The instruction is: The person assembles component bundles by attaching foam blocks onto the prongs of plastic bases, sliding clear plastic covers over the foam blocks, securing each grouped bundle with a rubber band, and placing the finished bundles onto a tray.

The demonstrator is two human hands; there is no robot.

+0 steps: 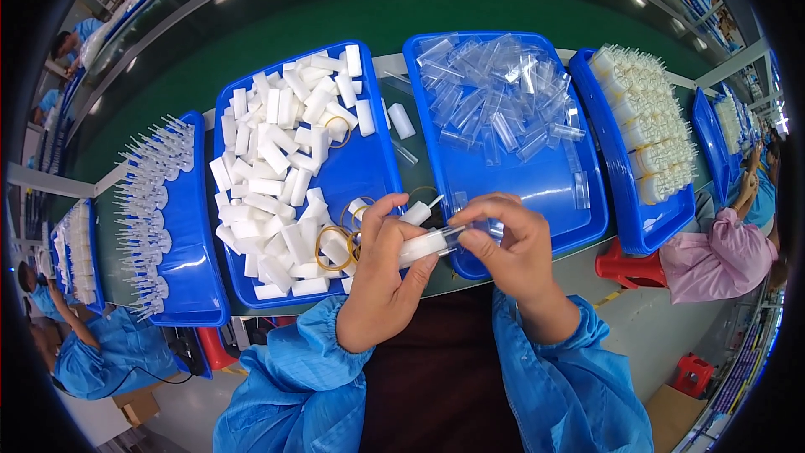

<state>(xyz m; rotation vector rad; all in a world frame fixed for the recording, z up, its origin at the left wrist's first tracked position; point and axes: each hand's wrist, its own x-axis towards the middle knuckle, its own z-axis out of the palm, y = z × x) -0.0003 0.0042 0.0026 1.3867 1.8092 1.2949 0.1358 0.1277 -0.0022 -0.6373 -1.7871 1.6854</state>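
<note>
- white block (423, 247), gripped lengthwise: we see the left hand (381, 273) closed around it, thumb below and fingers above, one end jutting out toward the right.
- clear plastic at the other side: the right hand (516, 247) pinches what we take to be a clear sleeve (451, 236) between thumb and forefinger, directly to the right of the block's free end.
- the block's long axis runs from the left palm toward the right fingertips, rising slightly; we judge the line between block and sleeve to be the relation that matters most.
- the two ends meet or nearly meet; whether the sleeve sits around the block or only against it, we cannot tell behind the fingers.
- both hands work close together, over the near edge of the green worktop (434, 278), the left nearer the block, the right nearer the sleeve.
- just above the left fingers, we note a white piece with a thin tip (417, 214), angled up to the right; its support is hidden from us.
- behind the left hand lies a blue tray (381, 147) heaped with white blocks; beyond the right, another blue tray (495, 180) carries loose clear sleeves.
</note>
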